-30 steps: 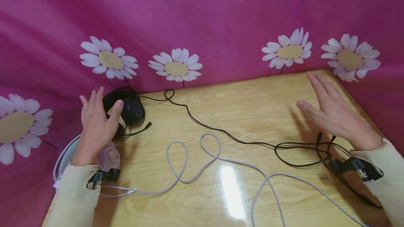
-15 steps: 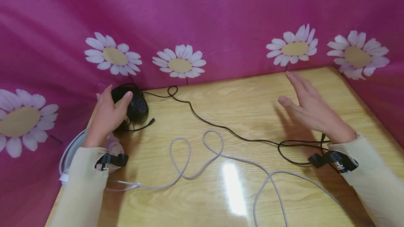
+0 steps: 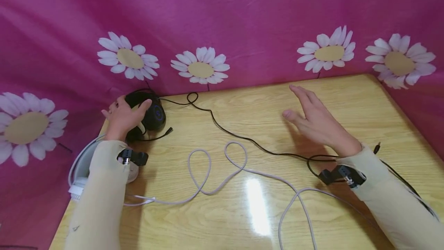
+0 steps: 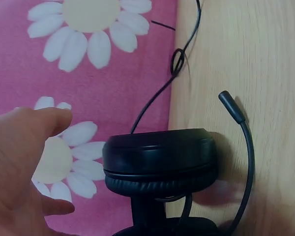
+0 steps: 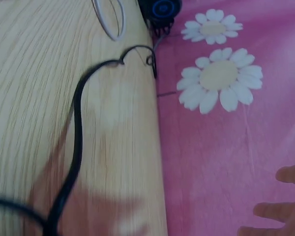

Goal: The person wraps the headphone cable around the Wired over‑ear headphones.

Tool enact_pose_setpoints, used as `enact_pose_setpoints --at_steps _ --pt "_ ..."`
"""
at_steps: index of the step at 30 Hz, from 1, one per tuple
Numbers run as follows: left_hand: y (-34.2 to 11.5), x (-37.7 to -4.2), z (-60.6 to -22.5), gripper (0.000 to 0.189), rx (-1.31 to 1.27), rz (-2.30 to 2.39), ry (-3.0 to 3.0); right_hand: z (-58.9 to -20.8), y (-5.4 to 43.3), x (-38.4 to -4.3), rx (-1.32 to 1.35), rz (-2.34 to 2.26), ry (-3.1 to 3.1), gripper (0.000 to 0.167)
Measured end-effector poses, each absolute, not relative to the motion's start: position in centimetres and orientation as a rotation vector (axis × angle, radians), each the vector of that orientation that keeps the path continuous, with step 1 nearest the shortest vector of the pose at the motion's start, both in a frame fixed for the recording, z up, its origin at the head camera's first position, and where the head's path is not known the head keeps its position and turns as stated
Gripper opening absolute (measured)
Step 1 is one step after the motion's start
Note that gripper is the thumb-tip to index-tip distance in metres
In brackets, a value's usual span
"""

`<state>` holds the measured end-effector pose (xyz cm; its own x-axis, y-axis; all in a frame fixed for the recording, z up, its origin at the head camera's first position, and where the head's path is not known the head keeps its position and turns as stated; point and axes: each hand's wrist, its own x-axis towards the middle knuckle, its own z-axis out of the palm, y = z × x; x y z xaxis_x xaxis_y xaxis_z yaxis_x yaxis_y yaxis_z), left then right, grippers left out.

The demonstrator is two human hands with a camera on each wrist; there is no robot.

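A black headset (image 3: 155, 117) with a boom microphone (image 4: 231, 105) lies at the back left of the wooden table. My left hand (image 3: 125, 120) hovers over its near left side with thumb and fingers spread. In the left wrist view, a gap shows between those fingers and the ear cup (image 4: 160, 157). The headset's thin black cable (image 3: 243, 138) runs across the table to the right, with a small loop near the back edge. Above the right half of the table, my right hand (image 3: 317, 120) holds nothing, its fingers extended and thumb apart. The headband is partly hidden by the left hand.
A grey-lilac cable (image 3: 265, 178) winds in loops over the table's front half. At the left edge, a pale rounded thing with a white rim (image 3: 83, 161) is partly hidden by my left sleeve. A pink curtain (image 3: 256, 30) with daisies stands behind the table (image 3: 215, 227).
My left hand has moved forward and slightly right, closer over the headset. The right hand has travelled left, away from the table's right edge. The view has shifted slightly.
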<state>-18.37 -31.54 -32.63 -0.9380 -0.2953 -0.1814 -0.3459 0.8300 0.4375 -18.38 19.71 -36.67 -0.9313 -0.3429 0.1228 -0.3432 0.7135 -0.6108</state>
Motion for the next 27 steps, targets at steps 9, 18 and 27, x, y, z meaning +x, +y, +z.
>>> enact_pose_setpoints --at_steps 9,18,27 --pt "-31.1 -19.6 -32.8 0.123 -0.685 0.736 2.768 -37.2 16.3 -19.7 0.644 1.067 -2.954 0.079" --pt "-30.5 -19.7 -33.3 0.127 -0.850 0.636 2.710 -37.9 12.1 -21.1 0.682 1.067 -2.989 0.087" --pt "-29.5 -19.6 -34.2 0.136 -1.054 0.691 2.608 -38.8 8.2 -22.3 0.689 1.092 -3.020 0.097"
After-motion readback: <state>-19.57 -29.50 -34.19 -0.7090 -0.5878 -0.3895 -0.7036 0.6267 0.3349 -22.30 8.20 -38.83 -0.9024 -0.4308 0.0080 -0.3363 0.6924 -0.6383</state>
